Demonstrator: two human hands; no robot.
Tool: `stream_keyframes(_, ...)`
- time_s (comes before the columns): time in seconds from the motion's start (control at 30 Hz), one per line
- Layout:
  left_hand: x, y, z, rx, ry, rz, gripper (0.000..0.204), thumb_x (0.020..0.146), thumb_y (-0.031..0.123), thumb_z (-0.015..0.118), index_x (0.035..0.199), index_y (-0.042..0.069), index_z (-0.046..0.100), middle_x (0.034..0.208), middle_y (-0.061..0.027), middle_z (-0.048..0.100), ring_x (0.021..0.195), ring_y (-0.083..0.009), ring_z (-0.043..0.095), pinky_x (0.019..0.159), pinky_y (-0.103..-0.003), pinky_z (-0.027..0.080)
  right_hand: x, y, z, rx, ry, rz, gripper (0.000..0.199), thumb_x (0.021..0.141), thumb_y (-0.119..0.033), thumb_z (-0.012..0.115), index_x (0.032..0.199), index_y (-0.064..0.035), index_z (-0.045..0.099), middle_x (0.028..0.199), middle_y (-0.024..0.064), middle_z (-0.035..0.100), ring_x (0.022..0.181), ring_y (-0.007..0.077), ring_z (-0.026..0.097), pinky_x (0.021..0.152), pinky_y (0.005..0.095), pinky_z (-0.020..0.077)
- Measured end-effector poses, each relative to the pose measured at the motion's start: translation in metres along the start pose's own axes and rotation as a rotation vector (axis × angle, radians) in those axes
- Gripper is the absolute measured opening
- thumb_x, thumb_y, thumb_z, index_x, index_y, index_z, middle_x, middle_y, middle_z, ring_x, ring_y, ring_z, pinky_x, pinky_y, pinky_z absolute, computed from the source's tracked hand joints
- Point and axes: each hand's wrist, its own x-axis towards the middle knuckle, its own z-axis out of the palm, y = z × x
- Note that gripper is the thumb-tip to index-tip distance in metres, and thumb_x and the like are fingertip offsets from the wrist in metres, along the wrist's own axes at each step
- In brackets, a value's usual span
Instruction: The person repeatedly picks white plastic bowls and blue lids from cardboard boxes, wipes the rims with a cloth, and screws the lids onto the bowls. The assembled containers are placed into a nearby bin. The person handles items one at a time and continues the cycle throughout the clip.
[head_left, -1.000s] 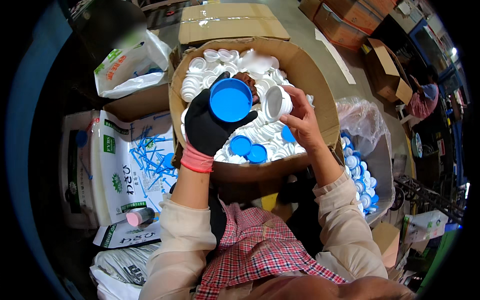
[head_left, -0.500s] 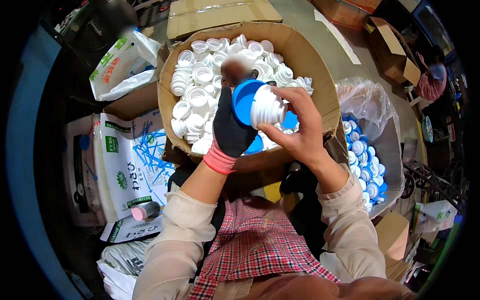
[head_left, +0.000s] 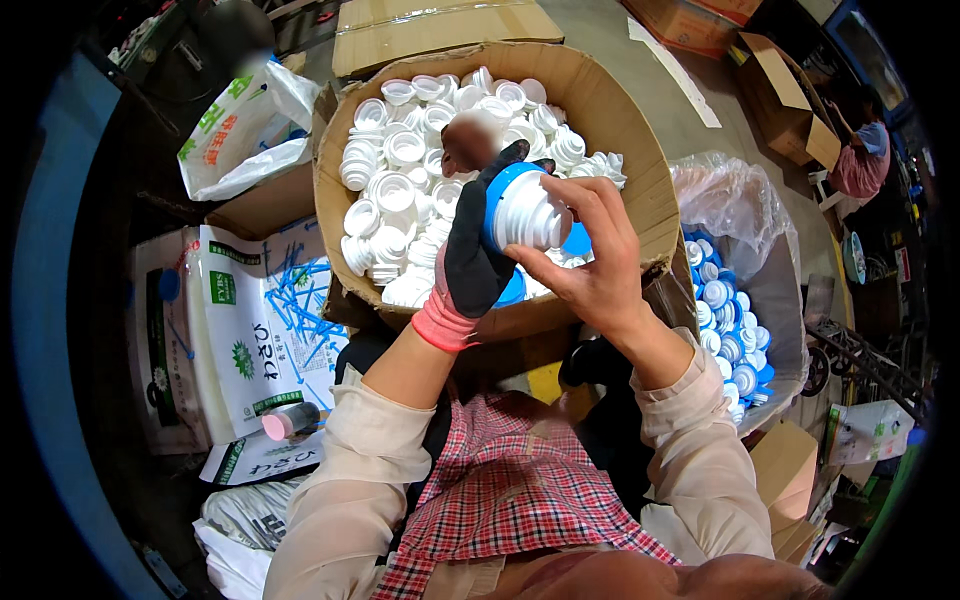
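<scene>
Pressing together above the cardboard box [head_left: 640, 150], the two hands now meet on one assembly: a second ago the blue cap [head_left: 500, 205] sat apart in the gloved palm with the white ribbed insert [head_left: 535, 215] held beside it, and now the insert is seated in the cap. The joining step looks done or nearly so. The left hand [head_left: 475, 255], in a black glove with a pink cuff, has its fingers [head_left: 508, 153] curled shut around the cap's back; the bare right hand [head_left: 590, 265] closes its fingers [head_left: 590, 190] over the insert's ribbed end. Both hover just over the box's near wall.

Inside the box, behind the hands, lie heaped loose white inserts [head_left: 400, 170]. Right of the box, a clear plastic bag [head_left: 735, 200] holds finished blue-and-white caps [head_left: 725, 320]. Left of the box lies a flat white sack [head_left: 260, 320] with blue line print and a green square label, a small pink-capped bottle [head_left: 288, 420] at its near edge. Beyond it, off the box's far left corner, a crumpled white bag [head_left: 245, 130] shows green lettering. A flattened brown carton [head_left: 440, 25] lies behind the box
</scene>
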Motion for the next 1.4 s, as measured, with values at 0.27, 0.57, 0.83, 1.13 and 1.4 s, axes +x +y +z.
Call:
stream_keyframes(0.27, 0.009, 0.048, 0.008, -0.500, 0.004, -0.303, 0.067, 0.084, 0.011, 0.069, 0.142, 0.003, 0.038, 0.135, -0.0093, 0.050, 0.119, -0.0172, 0.051, 0.100, -0.031, 0.041, 0.005, 0.007, 0.005, 0.416, -0.045, 0.187, 0.056, 0.074, -0.020, 0.078, 0.122, -0.0014, 0.055, 0.109, 0.0114, 0.055, 0.100, 0.0235, 0.056, 0.087, 0.0336, 0.0447)
stream_keyframes(0.57, 0.001, 0.015, 0.017, -0.192, -0.097, -0.151, 0.068, 0.081, 0.011, 0.070, 0.141, -0.001, 0.040, 0.143, -0.0129, 0.044, 0.132, -0.0224, 0.040, 0.111, -0.034, 0.029, 0.004, 0.041, 0.040, 0.568, 0.211, 0.764, 0.053, 0.096, -0.056, 0.047, 0.075, -0.0078, 0.058, 0.069, -0.0016, 0.047, 0.063, 0.0083, 0.041, 0.062, 0.0244, 0.0360)
stream_keyframes(0.83, -0.001, -0.004, 0.003, -0.200, -0.026, -0.270, 0.056, 0.095, 0.027, 0.053, 0.143, 0.002, 0.036, 0.139, -0.0127, 0.045, 0.127, -0.0254, 0.044, 0.107, -0.036, 0.035, -0.002, 0.029, 0.012, 0.702, -0.253, 0.581, 0.047, 0.088, -0.032, 0.067, 0.124, -0.0047, 0.053, 0.113, 0.0083, 0.057, 0.107, 0.0174, 0.052, 0.095, 0.0294, 0.0403)
stream_keyframes(1.13, 0.012, -0.010, 0.004, -0.334, 0.001, -0.416, 0.055, 0.102, 0.042, 0.034, 0.142, 0.004, 0.038, 0.144, -0.0145, 0.043, 0.130, -0.0348, 0.043, 0.106, -0.051, 0.038, -0.205, 0.226, -0.221, -0.668, -0.016, 0.992, 0.065, 0.065, -0.045, 0.081, 0.111, -0.0010, 0.063, 0.111, 0.0236, 0.062, 0.103, 0.0368, 0.060, 0.088, 0.0413, 0.0483)
stream_keyframes(1.4, 0.021, -0.009, -0.060, -0.362, 0.187, -0.366, 0.041, 0.102, 0.028, 0.038, 0.135, 0.003, 0.045, 0.137, -0.0175, 0.048, 0.126, -0.0357, 0.048, 0.105, -0.050, 0.043, -0.252, 0.271, -0.187, -0.746, -0.370, 1.119, 0.041, 0.070, -0.032, 0.079, 0.093, -0.0001, 0.069, 0.096, 0.0203, 0.068, 0.089, 0.0355, 0.065, 0.078, 0.0431, 0.0507)
